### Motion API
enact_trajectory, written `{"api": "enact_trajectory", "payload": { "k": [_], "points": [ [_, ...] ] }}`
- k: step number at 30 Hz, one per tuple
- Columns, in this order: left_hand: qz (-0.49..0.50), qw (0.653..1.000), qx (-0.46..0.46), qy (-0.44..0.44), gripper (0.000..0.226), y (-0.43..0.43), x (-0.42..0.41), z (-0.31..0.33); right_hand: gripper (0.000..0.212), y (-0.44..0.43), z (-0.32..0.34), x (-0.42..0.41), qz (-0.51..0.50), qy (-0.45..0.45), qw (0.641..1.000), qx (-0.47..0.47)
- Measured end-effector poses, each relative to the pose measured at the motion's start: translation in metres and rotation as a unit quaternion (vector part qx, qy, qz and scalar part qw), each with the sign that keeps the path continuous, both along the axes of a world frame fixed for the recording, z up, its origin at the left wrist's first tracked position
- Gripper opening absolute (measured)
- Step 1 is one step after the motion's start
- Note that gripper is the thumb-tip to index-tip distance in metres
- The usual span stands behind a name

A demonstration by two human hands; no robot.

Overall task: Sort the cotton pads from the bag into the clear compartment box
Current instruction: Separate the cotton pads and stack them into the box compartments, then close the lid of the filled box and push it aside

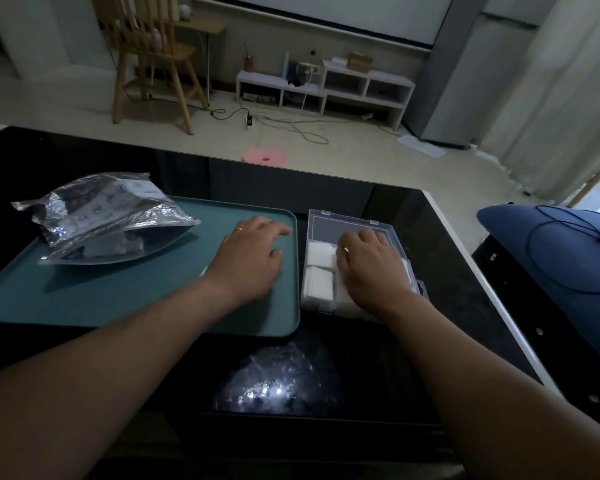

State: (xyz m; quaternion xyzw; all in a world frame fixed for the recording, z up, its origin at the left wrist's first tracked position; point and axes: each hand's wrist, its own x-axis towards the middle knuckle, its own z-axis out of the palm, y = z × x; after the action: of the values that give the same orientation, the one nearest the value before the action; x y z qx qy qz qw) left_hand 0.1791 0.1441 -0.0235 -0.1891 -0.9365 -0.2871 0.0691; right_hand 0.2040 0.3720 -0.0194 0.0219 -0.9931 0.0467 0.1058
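The cotton pads [320,269] sit as white squares in the clear compartment box [347,217]. At least 2 stacks show on its left side, one behind the other, and the rest are under the right hand [368,263]. That hand lies palm-down on the pads with its fingers nearly straight. It seems to be pressing them level so they settle below the rim, and it grips nothing that can be seen. The hinged lid lies open at the far side, which leaves the top free for loading.

The left hand [253,252] rests flat on the teal tray [153,308] just beside the box. Its fingers are spread and it holds nothing, probably bracing or waiting. There is 1 ring on each hand.

Further left on the tray, the silver foil bag [97,211] lies on its side with its mouth gaping toward the hands. More pads [110,241] show inside, so the sorting looks unfinished. Laid that way, the bag keeps its pads within easy reach.

The bag carries small round icons and a pale label, but the print is too blurred to read. Tray and box both stand on the glossy black counter [361,362].
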Motion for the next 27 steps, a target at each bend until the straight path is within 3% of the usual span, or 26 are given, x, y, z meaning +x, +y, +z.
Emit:
{"api": "enact_trajectory", "payload": {
  "k": [4,8,12,16,21,24,27],
  "points": [
    [0.025,0.999,0.027,0.012,0.041,-0.032,-0.003,0.009,0.048,-0.013,0.004,0.005,0.050,-0.040,0.998,-0.004],
    [0.037,0.998,0.048,0.005,0.038,-0.055,-0.003,0.014,0.047,-0.016,-0.004,0.006,0.060,-0.113,0.992,0.020],
    [0.026,0.998,0.050,-0.009,0.036,-0.061,-0.002,0.014,0.048,-0.019,0.004,0.007,0.053,-0.079,0.995,-0.014],
    [-0.003,0.999,0.037,-0.022,0.033,-0.050,0.000,0.014,0.042,-0.012,0.023,0.010,0.013,-0.005,0.992,-0.124],
    [-0.102,0.993,-0.065,-0.014,0.050,-0.008,0.015,0.005,0.039,0.028,0.032,0.017,-0.064,-0.027,0.980,-0.185],
    [-0.156,0.978,-0.140,0.004,0.059,0.024,0.026,-0.002,0.047,0.054,0.028,0.026,-0.114,-0.075,0.977,-0.166],
    [-0.174,0.970,-0.169,0.004,0.063,0.053,0.030,-0.006,0.053,0.060,0.017,0.036,-0.100,-0.133,0.979,-0.117]
  ]
}}
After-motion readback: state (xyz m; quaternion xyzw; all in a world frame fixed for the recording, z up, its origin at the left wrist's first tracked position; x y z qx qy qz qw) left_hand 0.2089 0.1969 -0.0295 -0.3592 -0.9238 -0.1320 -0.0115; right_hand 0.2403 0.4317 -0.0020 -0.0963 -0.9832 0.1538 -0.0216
